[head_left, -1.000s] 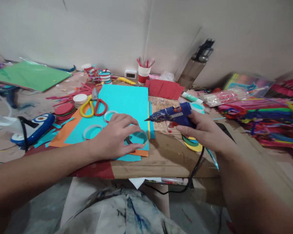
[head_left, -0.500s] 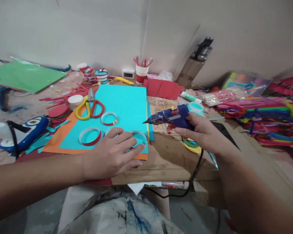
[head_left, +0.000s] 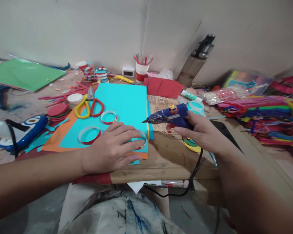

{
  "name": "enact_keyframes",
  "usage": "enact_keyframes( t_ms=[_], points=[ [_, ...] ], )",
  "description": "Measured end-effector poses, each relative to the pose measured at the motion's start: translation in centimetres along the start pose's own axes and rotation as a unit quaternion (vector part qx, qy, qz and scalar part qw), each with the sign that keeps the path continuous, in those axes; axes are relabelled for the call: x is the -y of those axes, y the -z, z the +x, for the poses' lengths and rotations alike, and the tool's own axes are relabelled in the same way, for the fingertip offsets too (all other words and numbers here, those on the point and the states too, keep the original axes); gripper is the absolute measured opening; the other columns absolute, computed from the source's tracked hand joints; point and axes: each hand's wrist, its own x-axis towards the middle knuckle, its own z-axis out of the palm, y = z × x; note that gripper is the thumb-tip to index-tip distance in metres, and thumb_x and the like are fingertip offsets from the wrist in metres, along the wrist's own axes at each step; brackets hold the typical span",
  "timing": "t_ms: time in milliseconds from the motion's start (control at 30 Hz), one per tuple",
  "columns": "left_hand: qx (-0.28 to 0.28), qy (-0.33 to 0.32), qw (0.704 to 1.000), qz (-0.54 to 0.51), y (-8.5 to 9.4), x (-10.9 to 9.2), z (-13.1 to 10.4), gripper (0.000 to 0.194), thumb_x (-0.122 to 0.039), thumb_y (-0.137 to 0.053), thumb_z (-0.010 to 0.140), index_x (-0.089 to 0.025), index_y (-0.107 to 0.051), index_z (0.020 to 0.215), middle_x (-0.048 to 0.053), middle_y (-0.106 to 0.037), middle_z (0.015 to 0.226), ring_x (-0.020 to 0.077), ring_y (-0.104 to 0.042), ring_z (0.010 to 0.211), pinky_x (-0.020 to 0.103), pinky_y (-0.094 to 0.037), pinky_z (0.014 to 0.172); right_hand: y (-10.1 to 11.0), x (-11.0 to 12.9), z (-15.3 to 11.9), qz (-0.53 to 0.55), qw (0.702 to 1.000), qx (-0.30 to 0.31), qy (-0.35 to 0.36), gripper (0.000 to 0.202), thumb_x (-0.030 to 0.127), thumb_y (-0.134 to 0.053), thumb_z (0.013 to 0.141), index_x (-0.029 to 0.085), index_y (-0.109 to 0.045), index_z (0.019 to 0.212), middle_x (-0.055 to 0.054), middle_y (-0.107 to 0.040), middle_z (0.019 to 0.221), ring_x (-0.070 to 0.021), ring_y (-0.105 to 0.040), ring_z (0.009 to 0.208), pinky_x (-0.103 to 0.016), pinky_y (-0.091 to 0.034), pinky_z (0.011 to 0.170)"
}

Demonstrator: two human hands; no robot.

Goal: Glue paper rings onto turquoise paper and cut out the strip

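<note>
My right hand [head_left: 202,133] is wrapped round the handle of a dark blue hot glue gun [head_left: 171,117], whose nozzle points left over the edge of the turquoise paper sheet [head_left: 127,100]. Flat on that sheet lies my left hand [head_left: 114,146], fingers stretched out, partly covering a paper ring [head_left: 144,136]. Two more red-and-white paper rings, one nearer [head_left: 90,142] and one farther [head_left: 109,123], stand on the sheet beside it. A turquoise scrap [head_left: 134,162] pokes out below my left thumb. Scissors [head_left: 90,107] with yellow and red handles rest farther up the sheet.
Paper discs [head_left: 58,110] and a blue case [head_left: 26,133] lie at left. Behind stand a cup of sticks [head_left: 142,71], a small digital clock [head_left: 128,72] and a bottle [head_left: 192,68]. Pipe cleaners [head_left: 271,123] pile up at right. The gun's black cord [head_left: 197,169] hangs over the table edge.
My left hand has shifted slightly, now hiding the middle ring, and a turquoise scrap has come into view beneath it. The glue gun has stayed nearly in place.
</note>
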Motion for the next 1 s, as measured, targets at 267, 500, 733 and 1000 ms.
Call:
enact_keyframes(
  t_ms=[267, 500, 733, 1000],
  points=[
    [0.111, 0.013, 0.993, 0.036, -0.4, -0.7, -0.4, 0.061, -0.061, -0.065, 0.090, -0.031, -0.058, 0.144, 0.019, -0.043, 0.160, 0.0454, -0.042, 0.145, 0.064, -0.038, 0.106, -0.2, -0.1, -0.1, 0.000, 1.000, -0.007, -0.012, 0.046, 0.054, -0.068, 0.089, 0.024, -0.067, 0.125, -0.008, -0.075, 0.113, -0.0317, -0.069, 0.105, -0.050, -0.055, 0.095],
    [0.128, 0.051, 0.990, 0.027, -0.8, -0.8, -0.8, 0.067, -0.065, -0.071, 0.083, -0.033, -0.061, 0.141, 0.024, -0.042, 0.159, 0.0484, -0.039, 0.147, 0.069, -0.035, 0.108, 0.1, 0.2, 0.0, -0.004, 1.000, -0.009, -0.009, 0.044, 0.052, -0.069, 0.089, 0.024, -0.069, 0.122, -0.008, -0.075, 0.113, -0.0318, -0.069, 0.105, -0.050, -0.055, 0.095],
    [0.122, 0.051, 0.991, 0.007, -1.0, -0.7, -1.0, 0.065, -0.065, -0.068, 0.086, -0.030, -0.063, 0.140, 0.028, -0.048, 0.152, 0.0485, -0.046, 0.142, 0.067, -0.039, 0.104, 0.1, 0.6, -0.2, 0.025, 1.000, -0.009, -0.014, 0.048, 0.054, -0.068, 0.089, 0.026, -0.067, 0.129, -0.007, -0.075, 0.115, -0.0325, -0.068, 0.110, -0.051, -0.055, 0.098],
    [0.119, 0.059, 0.991, -0.024, -1.3, -0.5, -0.9, 0.062, -0.065, -0.066, 0.087, -0.030, -0.065, 0.138, 0.026, -0.053, 0.148, 0.0445, -0.054, 0.135, 0.063, -0.041, 0.103, 0.2, 0.4, 0.0, 0.017, 1.000, -0.006, -0.008, 0.052, 0.054, -0.069, 0.088, 0.027, -0.066, 0.133, -0.007, -0.074, 0.121, -0.0328, -0.068, 0.112, -0.051, -0.054, 0.100]
  ],
)
